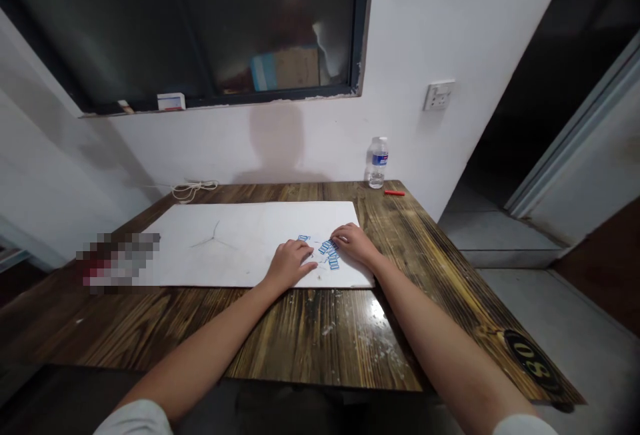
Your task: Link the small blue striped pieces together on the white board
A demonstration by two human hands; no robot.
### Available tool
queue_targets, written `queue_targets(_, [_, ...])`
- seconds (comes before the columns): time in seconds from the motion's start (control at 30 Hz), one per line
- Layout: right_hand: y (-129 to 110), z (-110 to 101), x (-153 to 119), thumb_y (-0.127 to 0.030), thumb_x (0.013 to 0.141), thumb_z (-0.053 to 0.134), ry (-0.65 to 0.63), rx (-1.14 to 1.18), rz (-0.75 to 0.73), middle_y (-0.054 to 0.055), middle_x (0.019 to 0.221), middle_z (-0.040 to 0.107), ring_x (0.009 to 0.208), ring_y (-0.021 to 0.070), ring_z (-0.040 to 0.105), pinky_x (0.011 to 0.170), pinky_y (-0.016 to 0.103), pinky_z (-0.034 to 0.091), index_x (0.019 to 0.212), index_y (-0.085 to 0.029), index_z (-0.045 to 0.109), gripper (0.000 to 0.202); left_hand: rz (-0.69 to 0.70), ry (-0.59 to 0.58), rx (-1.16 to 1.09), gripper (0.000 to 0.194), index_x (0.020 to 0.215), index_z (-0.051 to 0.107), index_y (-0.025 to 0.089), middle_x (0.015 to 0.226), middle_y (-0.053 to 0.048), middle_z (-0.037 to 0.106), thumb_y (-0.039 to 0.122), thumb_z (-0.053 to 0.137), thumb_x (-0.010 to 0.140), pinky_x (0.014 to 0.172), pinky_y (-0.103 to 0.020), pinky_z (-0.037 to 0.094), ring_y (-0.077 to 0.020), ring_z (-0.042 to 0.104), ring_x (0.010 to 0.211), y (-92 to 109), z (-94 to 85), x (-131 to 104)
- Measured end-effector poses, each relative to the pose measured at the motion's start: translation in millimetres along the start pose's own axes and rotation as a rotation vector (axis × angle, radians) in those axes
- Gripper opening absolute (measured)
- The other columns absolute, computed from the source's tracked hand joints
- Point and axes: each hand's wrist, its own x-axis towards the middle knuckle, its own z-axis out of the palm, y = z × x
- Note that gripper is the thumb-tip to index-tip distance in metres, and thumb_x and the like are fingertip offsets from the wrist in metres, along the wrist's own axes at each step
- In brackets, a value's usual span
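Observation:
Several small white pieces with blue outlines (333,262) lie in an uneven cluster near the right end of a white board (250,248). My left hand (290,263) rests on the board just left of the cluster, fingers stretched and thumb apart. Another blue-outlined piece (303,238) shows just beyond its fingertips. From the right, my right hand (354,243) reaches over the cluster's upper end, fingers loosely bent and fingertips at the pieces. Whether a piece sits under those fingertips is hidden.
The board lies on a dark wooden table (200,322). At the back right stand a water bottle (378,163) and a red pen-like stick (395,193). A coiled white cord (193,188) lies at the back left. A blurred patch (120,262) covers the board's left end.

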Motion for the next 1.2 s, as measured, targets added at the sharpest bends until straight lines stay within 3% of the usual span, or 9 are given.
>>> queue_targets(0.37, [-5.4,2.9,-1.6,-0.025,0.088,0.05,-0.006,-0.091,-0.023,0.006,0.096,0.067,0.092,0.0191,0.053,0.084,0.029,0.036,0.09,-0.02,0.07,0.021,-0.091,-0.018,-0.111,0.02,0.096,0.068,0.022,0.091,-0.005,0.064,0.033,0.058,0.083,0.078,-0.034,0.04,-0.0209,0.054,0.088,-5.2,3.2,0.3])
queue_targets(0.57, [-8.2,2.8,-3.4,-0.023,0.088,0.05,0.006,-0.114,-0.031,0.005,0.096,0.068,0.092,0.018,0.054,0.083,0.029,0.035,0.089,-0.02,0.07,0.02,0.108,-0.012,-0.089,0.03,0.104,0.066,0.026,0.108,-0.005,0.061,0.039,0.065,0.077,0.085,-0.035,0.037,-0.0224,0.05,0.102,1.4,-0.2,0.0])
queue_targets(0.77, [-8.7,3.8,-2.4,-0.023,0.088,0.051,0.014,-0.131,-0.032,0.005,0.096,0.067,0.09,0.0171,0.053,0.081,0.028,0.036,0.09,-0.02,0.07,0.019,0.226,-0.112,-0.021,0.021,0.085,0.067,0.022,0.082,-0.003,0.062,0.041,0.059,0.081,0.069,-0.028,0.038,-0.0184,0.054,0.082,2.3,-6.0,15.6])
queue_targets(0.9, [-8.1,4.0,-1.6,-0.023,0.088,0.051,0.02,-0.128,-0.04,0.006,0.095,0.067,0.09,0.0168,0.053,0.081,0.029,0.036,0.089,-0.019,0.069,0.019,0.282,-0.085,0.055,0.026,0.078,0.066,0.02,0.077,-0.004,0.061,0.04,0.052,0.086,0.066,-0.027,0.036,-0.0174,0.055,0.078,3.2,-2.9,24.2])
queue_targets(1.1, [-6.5,2.7,-0.4,-0.024,0.09,0.048,0.009,-0.136,-0.055,0.006,0.094,0.067,0.089,0.0169,0.051,0.081,0.029,0.036,0.091,-0.018,0.069,0.022,0.331,-0.073,-0.074,0.03,0.092,0.068,0.022,0.082,-0.004,0.064,0.047,0.056,0.081,0.069,-0.027,0.039,-0.0178,0.057,0.08,-13.8,-0.2,25.1])
queue_targets(1.2, [-6.6,0.8,-0.1,-0.026,0.091,0.046,-0.017,-0.141,-0.062,0.006,0.095,0.066,0.089,0.0174,0.05,0.082,0.03,0.035,0.094,-0.019,0.069,0.024,0.371,-0.102,-0.172,0.027,0.096,0.068,0.022,0.088,-0.003,0.066,0.042,0.059,0.081,0.072,-0.027,0.041,-0.0173,0.058,0.083,-24.2,-2.1,26.1])
